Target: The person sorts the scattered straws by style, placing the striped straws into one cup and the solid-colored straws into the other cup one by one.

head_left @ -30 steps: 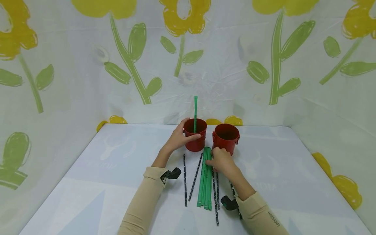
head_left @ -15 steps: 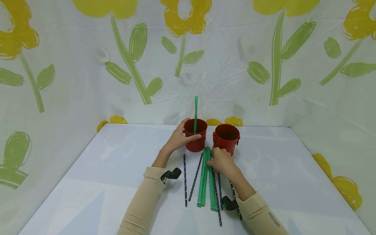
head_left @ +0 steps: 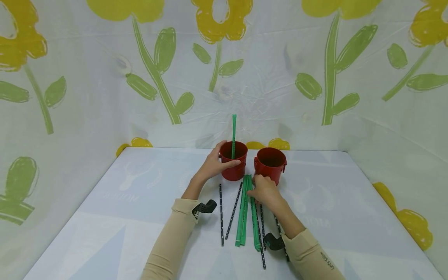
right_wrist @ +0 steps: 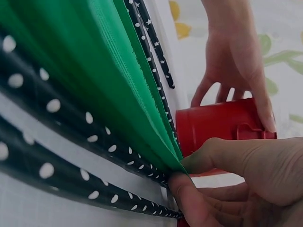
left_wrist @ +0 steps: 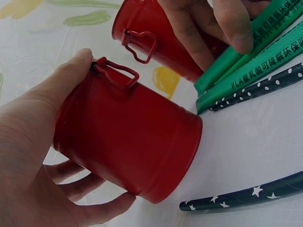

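My left hand grips a small red metal bucket, thumb and fingers spread around its side. One green paper-wrapped straw stands upright in that bucket. Beside the front of a second red bucket, my right hand pinches the far end of a green-wrapped straw. In the right wrist view, thumb and forefinger meet at the tip of the green wrapper. More green-wrapped straws lie just left of it, with dark printing visible in the left wrist view.
Black straws with white stars lie left of the green ones, including a left star straw and a slanted straw. Black dotted straws lie under and near my right hand. The white table meets a flower-printed curtain behind.
The pinched green-wrapped straw has come apart from the bundle, its near end swinging right. Black dotted straws beside it have shifted right too. My left hand stays on the bucket.
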`<state>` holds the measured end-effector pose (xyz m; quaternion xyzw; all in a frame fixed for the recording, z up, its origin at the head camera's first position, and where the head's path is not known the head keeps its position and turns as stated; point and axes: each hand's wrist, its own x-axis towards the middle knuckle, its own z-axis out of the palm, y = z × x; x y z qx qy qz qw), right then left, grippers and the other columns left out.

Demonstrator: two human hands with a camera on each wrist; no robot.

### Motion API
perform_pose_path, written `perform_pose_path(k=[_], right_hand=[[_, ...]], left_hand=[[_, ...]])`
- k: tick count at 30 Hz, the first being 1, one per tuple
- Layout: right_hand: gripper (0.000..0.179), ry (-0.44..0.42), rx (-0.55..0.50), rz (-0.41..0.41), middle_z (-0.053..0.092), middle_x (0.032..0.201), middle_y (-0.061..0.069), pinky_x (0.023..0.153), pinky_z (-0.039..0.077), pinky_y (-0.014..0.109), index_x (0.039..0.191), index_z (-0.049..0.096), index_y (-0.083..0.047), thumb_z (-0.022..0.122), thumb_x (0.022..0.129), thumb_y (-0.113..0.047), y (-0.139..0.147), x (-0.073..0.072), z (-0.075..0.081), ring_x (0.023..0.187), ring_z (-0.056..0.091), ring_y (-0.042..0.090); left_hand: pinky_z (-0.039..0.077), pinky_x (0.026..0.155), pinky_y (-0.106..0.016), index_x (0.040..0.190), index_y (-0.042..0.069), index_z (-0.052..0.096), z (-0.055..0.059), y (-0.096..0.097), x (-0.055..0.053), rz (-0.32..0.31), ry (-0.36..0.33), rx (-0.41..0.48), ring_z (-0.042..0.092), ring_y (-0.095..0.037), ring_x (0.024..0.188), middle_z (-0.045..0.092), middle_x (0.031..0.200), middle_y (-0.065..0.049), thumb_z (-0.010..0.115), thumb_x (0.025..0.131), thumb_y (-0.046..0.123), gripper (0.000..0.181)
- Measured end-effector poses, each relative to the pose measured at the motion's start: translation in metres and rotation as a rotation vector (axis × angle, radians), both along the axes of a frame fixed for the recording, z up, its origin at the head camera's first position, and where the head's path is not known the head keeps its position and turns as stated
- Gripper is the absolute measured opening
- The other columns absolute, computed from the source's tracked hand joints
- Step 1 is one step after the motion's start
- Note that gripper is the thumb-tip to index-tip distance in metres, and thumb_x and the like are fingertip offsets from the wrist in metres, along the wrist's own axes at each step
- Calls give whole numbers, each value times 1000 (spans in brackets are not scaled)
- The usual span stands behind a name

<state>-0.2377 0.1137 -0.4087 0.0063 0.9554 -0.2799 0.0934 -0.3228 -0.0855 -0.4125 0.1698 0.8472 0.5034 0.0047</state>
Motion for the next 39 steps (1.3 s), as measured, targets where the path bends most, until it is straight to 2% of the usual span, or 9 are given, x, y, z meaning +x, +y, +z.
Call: perform_pose_path(k=[12,27,32,39], right_hand=[[56,-6,11,-4,68,87,12,52,54,22,132,58,-2,78,84,-21,0,-3,-1,49,62,15],[57,3,-31,11,69,111,20,51,54,20,133,56,-1,77,84,-19,0,1,6,51,64,16],[56,24,-49,17,69,105,19,51,54,21,132,56,0,77,84,-17,1,2,8,52,64,17],[55,39,-54,27,66,85,12,53,55,21,133,56,-1,76,85,-18,2,2,10,52,64,17]], left_hand=[[44,109,-52,154,31,22,0,0,0,-2,0,10,42,-24,137,41,151,1,75,80,53,94],[44,109,-51,154,31,22,-1,0,-1,3,-4,5,41,-22,138,41,151,2,75,79,55,95],[44,109,-52,155,29,22,-1,0,-1,2,1,5,41,-22,138,40,152,1,75,79,55,96],[43,109,-52,155,28,21,-2,-1,-1,-2,3,10,41,-22,139,40,152,1,75,79,55,97]])
